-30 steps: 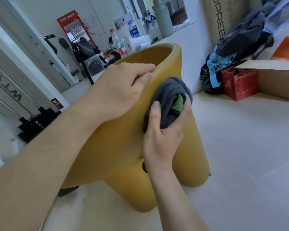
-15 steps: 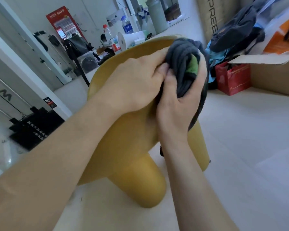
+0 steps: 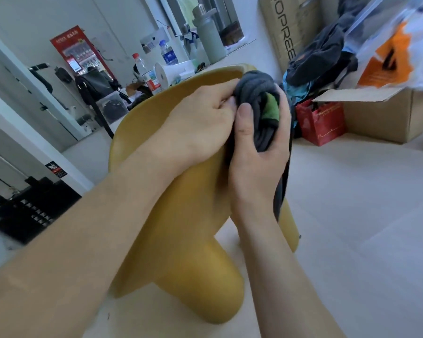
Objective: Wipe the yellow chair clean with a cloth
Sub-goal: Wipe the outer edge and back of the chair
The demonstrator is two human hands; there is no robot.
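One yellow chair (image 3: pixel 181 228), one cloth (image 3: pixel 257 98), two hands, two plastic bottles, one red bag (image 3: pixel 320 123)

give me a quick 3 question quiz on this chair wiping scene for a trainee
1. True or false: the right hand holds a bunched grey cloth.
2. Multiple choice: where is the cloth against the yellow chair? A) at a leg's foot B) near the top rim C) lying on the floor
3. Fill in: the left hand rests on the ____.

Key: 1 true; 2 B; 3 chair
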